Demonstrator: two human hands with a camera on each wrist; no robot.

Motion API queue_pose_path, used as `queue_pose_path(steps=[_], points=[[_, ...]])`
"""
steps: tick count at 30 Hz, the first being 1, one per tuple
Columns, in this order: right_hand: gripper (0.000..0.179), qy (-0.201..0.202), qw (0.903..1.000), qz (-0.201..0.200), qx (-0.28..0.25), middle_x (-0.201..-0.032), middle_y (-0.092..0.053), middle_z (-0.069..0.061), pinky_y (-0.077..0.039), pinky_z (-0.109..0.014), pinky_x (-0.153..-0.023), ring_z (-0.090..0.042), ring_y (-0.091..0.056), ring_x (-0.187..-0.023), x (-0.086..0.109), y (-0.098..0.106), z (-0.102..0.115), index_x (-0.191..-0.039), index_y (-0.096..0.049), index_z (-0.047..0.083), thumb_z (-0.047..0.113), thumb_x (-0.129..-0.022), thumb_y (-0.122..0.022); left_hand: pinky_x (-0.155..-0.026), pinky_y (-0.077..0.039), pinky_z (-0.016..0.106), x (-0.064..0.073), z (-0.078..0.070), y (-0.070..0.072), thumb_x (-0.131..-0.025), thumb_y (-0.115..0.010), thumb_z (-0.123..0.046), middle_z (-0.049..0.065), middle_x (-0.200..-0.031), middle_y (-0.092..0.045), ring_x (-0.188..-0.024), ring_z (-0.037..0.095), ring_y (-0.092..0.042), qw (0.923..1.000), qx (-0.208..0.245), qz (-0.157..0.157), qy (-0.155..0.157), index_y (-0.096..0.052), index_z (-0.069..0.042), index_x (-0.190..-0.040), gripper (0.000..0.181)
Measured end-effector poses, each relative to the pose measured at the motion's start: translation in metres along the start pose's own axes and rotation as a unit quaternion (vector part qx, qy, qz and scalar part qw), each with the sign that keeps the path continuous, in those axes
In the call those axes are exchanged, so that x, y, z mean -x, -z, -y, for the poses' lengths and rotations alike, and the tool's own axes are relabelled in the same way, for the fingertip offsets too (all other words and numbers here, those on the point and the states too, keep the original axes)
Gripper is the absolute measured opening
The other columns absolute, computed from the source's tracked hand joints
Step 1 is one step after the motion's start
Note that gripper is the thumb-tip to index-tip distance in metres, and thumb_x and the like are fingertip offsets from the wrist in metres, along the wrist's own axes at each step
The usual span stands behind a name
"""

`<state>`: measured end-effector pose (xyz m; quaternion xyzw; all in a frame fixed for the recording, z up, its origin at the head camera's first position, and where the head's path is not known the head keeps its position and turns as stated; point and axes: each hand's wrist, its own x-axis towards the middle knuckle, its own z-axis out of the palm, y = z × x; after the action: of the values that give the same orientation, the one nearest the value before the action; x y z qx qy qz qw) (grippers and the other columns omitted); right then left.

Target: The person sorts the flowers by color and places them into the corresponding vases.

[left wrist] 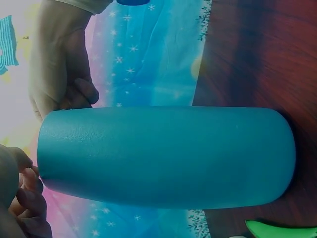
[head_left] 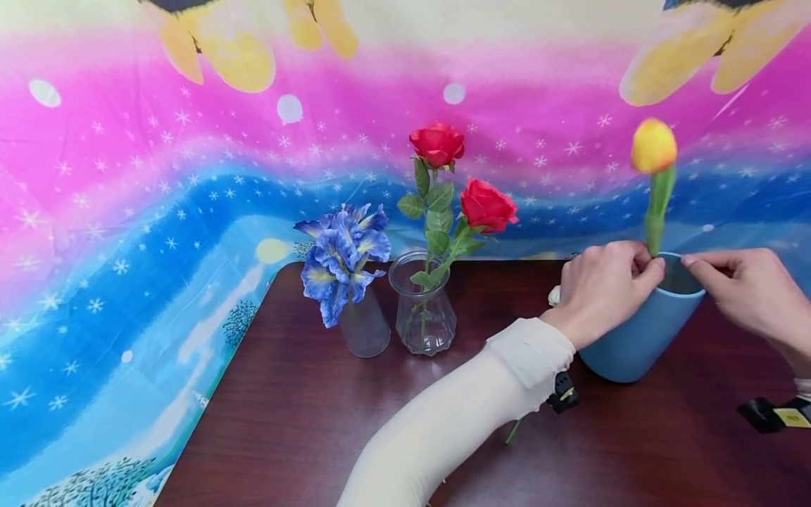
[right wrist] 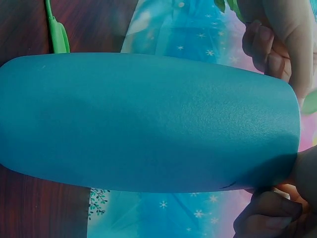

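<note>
A tall blue vase [head_left: 633, 338] stands on the table at the right, with a yellow-orange tulip [head_left: 655, 148] upright in it. The tulip's head is slightly blurred. My left hand [head_left: 605, 282] pinches the vase's rim on its left side, right by the tulip's stem. On the opposite side my right hand [head_left: 754, 292] pinches the rim between thumb and fingers. Both wrist views show the vase's smooth wall [left wrist: 163, 158] between the two hands. The lower end of the tulip's stem is hidden inside the vase.
A clear glass vase [head_left: 427, 331] holding two red roses [head_left: 437, 144] stands mid-table. Beside it, blue irises [head_left: 342, 253] fill a frosted vase [head_left: 367, 327]. A green stem [head_left: 513, 431] lies partly under the left arm. A patterned cloth [head_left: 158, 211] hangs behind the table.
</note>
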<state>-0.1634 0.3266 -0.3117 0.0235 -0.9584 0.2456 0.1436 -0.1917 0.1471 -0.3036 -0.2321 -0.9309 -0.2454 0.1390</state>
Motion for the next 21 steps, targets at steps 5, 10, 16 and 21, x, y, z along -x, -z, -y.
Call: queue_pose_path(steps=[5,10,16,21], points=[[0.048,0.007,0.9999,-0.01,-0.002,-0.052,-0.031,-0.004,-0.025,-0.035,-0.045,-0.018,-0.027,-0.044,-0.002,-0.001,-0.004,-0.088,-0.066,-0.009,0.024,-0.109,-0.04,-0.051,-0.034,0.012,0.002,0.004,0.001,-0.1,-0.056,-0.049,-0.025,-0.065,-0.052,-0.056,-0.009,-0.045,0.9994,0.033,0.0,0.008,-0.061,-0.039,-0.083,0.021],[0.044,0.012,0.9998,-0.014,-0.001,-0.051,-0.032,-0.004,-0.025,-0.034,-0.045,-0.017,-0.027,-0.044,-0.003,0.0,-0.003,-0.09,-0.068,-0.009,0.022,-0.109,-0.042,-0.052,-0.034,0.011,0.003,0.006,0.001,-0.1,-0.056,-0.049,-0.023,-0.065,-0.052,-0.056,-0.009,-0.045,0.9991,0.042,0.0,0.01,-0.06,-0.037,-0.081,0.022],[0.045,0.001,0.9999,-0.011,0.003,-0.051,-0.034,-0.005,-0.026,-0.034,-0.046,-0.017,-0.028,-0.044,-0.001,-0.001,-0.001,-0.113,-0.064,-0.017,0.022,-0.109,-0.041,-0.052,-0.035,0.011,0.005,0.008,0.001,-0.1,-0.056,-0.047,-0.021,-0.064,-0.052,-0.056,-0.008,-0.045,0.9985,0.054,0.005,0.011,-0.058,-0.036,-0.079,0.024],[0.049,-0.007,0.9999,-0.008,0.001,-0.052,-0.034,-0.007,-0.026,-0.035,-0.046,-0.02,-0.028,-0.045,-0.001,-0.002,-0.001,-0.118,-0.063,-0.017,0.026,-0.11,-0.039,-0.052,-0.035,0.012,0.01,0.014,0.003,-0.101,-0.054,-0.046,-0.02,-0.064,-0.052,-0.057,-0.008,-0.046,0.9985,0.054,0.007,0.007,-0.06,-0.036,-0.08,0.024]])
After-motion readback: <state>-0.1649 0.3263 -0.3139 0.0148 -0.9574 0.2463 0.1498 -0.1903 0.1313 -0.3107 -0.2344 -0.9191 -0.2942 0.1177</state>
